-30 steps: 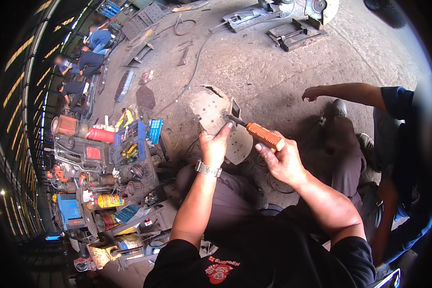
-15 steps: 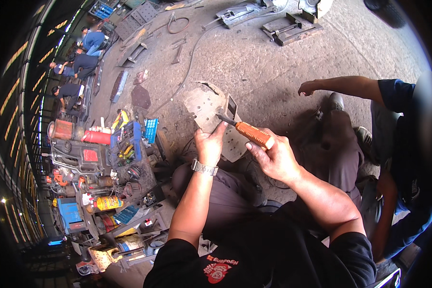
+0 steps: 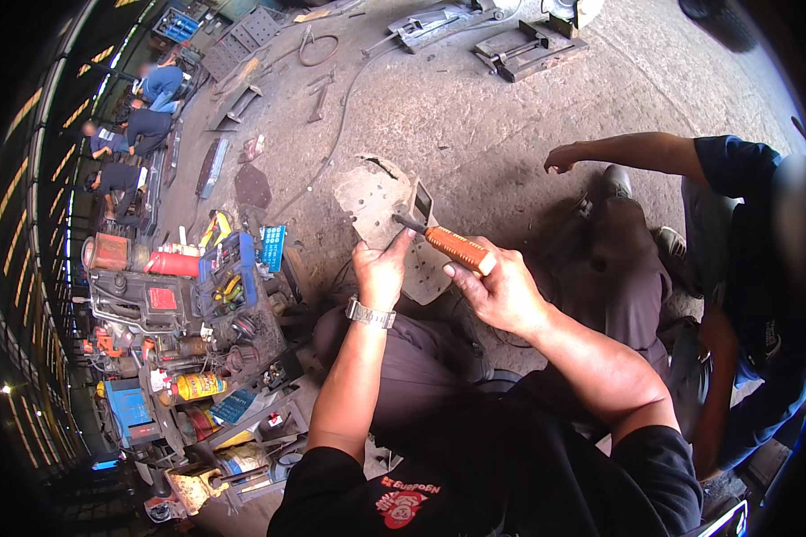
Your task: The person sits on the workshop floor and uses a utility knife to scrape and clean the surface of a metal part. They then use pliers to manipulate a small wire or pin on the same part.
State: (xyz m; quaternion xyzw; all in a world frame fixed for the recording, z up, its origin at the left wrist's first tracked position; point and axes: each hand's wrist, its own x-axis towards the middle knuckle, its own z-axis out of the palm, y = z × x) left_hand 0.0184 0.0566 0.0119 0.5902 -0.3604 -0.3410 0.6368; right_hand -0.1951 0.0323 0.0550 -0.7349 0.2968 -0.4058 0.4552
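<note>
A flat, dusty tan metal plate point(image 3: 363, 199) with several holes and an irregular outline lies before my knees. Closed on its near edge is my left hand point(image 3: 381, 273), thumb up beside the tool's shaft; a watch sits on that wrist. My right hand point(image 3: 510, 294) is wrapped round an orange ribbed handle point(image 3: 459, 250). From this handle a dark metal shaft point(image 3: 412, 223) points left, its tip at a hole in the plate. Whether the tool is a screwdriver or a file I cannot tell. A rectangular metal piece point(image 3: 422, 202) stands beside the plate's right edge.
On the left a cluttered bench holds a blue tool case point(image 3: 230, 268), a red cylinder point(image 3: 172, 264) and a yellow bottle point(image 3: 199, 386). A co-worker's arm point(image 3: 631, 150) reaches in from the right. Steel frames point(image 3: 530, 49) and a cable point(image 3: 347, 116) lie on the floor ahead.
The whole view has shifted slightly, so everything appears a little further left. Both hands keep the same hold, and the tool's tip stays at the plate.
</note>
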